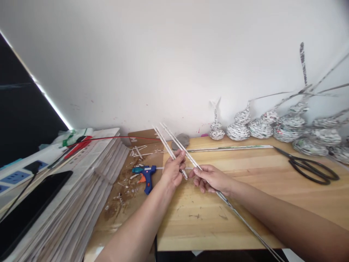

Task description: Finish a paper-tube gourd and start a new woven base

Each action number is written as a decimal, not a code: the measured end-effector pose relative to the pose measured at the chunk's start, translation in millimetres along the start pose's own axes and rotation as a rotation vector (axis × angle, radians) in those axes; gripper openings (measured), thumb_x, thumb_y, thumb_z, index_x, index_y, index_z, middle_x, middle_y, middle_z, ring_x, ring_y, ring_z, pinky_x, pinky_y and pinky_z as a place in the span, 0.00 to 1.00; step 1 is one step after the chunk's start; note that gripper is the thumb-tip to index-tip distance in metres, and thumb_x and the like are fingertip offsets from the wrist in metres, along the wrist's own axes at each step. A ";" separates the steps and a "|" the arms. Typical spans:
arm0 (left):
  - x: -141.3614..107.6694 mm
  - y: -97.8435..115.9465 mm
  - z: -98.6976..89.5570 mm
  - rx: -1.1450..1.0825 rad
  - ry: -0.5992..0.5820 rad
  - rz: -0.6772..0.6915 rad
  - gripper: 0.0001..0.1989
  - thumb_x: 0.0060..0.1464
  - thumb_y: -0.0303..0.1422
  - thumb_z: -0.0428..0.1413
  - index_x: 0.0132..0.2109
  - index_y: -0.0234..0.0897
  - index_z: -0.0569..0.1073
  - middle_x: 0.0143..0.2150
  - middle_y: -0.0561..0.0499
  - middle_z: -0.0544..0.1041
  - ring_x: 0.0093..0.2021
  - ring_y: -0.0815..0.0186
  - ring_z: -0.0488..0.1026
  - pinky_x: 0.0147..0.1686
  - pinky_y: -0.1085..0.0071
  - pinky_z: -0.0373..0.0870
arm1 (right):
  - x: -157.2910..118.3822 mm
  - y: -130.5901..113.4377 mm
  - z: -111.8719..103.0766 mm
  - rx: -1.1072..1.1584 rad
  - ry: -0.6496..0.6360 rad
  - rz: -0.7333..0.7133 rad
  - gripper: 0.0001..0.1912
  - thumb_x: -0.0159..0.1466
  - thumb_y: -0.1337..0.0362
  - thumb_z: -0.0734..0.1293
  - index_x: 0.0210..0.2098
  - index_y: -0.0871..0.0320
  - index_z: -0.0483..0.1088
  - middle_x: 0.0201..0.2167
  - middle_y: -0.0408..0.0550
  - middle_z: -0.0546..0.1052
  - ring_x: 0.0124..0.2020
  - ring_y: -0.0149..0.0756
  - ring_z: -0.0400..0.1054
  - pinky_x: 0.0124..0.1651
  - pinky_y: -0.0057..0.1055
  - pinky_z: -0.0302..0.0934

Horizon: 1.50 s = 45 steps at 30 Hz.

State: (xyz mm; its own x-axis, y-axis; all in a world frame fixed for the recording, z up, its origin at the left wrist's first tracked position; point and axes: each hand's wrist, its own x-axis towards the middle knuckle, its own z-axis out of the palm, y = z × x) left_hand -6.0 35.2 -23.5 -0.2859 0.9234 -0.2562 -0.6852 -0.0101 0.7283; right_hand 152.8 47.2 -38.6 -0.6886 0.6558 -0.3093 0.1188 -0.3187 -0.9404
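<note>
My left hand (174, 170) is closed around thin white rolled-paper sticks (164, 140), which slant up to the left and end just below the fingers. Beside it, my right hand (211, 179) pinches long rolled-paper sticks (192, 159). Their upper ends rise past my left thumb, and the other ends trail down to the lower right over the table's front edge. Both hands hover above the wooden board, close together. Left of them lies a blue glue gun (148, 178) with an orange trigger. Fingers partly hide how many sticks each hand holds.
Black scissors (313, 169) lie at the right, near several woven paper gourds (238, 125) along the wall. More paper sticks (231, 148) stretch across the wooden board (191, 222). At left are stacked papers (79, 196), a black phone (35, 211) and a power strip (15, 178).
</note>
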 end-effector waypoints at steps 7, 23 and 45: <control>-0.8 1.2 -0.8 0.038 -0.027 -0.070 0.15 0.44 0.27 0.69 0.41 0.28 0.78 0.30 0.51 0.73 0.24 0.78 0.68 0.10 0.86 0.49 | -1.2 0.8 0.5 -0.047 -0.060 0.029 0.18 0.70 0.52 0.59 0.42 0.61 0.71 0.21 0.42 0.73 0.13 0.24 0.66 0.09 0.16 0.48; 2.1 11.3 -2.1 0.066 -0.006 -0.074 0.06 0.49 0.23 0.64 0.37 0.29 0.78 0.33 0.47 0.78 0.24 0.76 0.74 0.08 0.87 0.49 | 0.5 -11.8 -10.2 0.032 0.064 -0.124 0.22 0.55 0.48 0.74 0.33 0.62 0.75 0.28 0.46 0.77 0.22 0.29 0.72 0.23 0.23 0.65; -1.3 18.0 3.2 -0.108 -0.021 -0.124 0.04 0.53 0.24 0.62 0.34 0.28 0.74 0.28 0.50 0.75 0.23 0.77 0.72 0.10 0.88 0.49 | -13.0 -25.9 -5.1 0.141 0.061 -0.292 0.18 0.49 0.61 0.77 0.39 0.58 0.76 0.28 0.42 0.75 0.19 0.25 0.69 0.16 0.21 0.47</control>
State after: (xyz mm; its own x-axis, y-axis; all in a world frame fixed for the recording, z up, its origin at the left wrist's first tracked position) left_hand -15.8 35.0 -8.1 -0.1818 0.9278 -0.3258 -0.7828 0.0640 0.6190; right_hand 162.4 50.4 -10.9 -0.6344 0.7719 -0.0409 -0.1811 -0.1999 -0.9629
